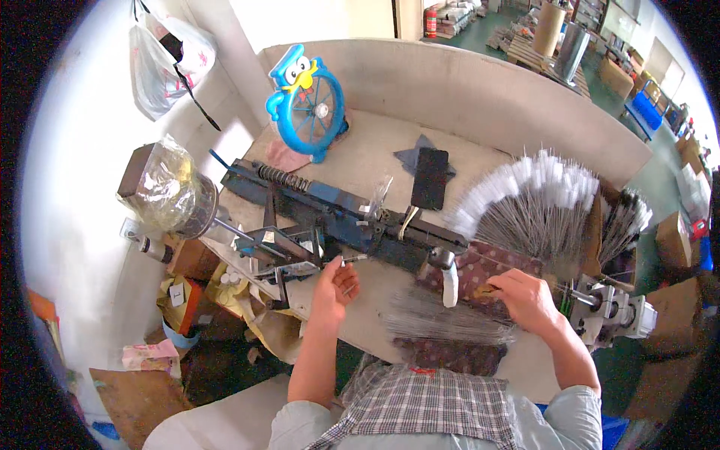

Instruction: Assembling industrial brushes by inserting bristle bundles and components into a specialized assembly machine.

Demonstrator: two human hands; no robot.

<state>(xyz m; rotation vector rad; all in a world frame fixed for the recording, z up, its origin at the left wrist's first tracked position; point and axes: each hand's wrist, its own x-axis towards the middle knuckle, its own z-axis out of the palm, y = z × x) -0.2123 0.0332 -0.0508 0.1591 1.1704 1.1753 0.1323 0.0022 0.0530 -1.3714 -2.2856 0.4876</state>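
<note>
Left hand [334, 285] raised, fingers pinching 1 thin metal wire [351, 259] at the dark machine [352, 221]; right hand [525, 296] loosely curled, resting on patterned cloth [487, 270].

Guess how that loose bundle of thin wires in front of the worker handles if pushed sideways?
The bundle of thin wires lies loose and unbound, so a push would probably fan it out. The strands look fine and straight: likely light, springy, apt to roll. The right hand rests beside it.
</note>
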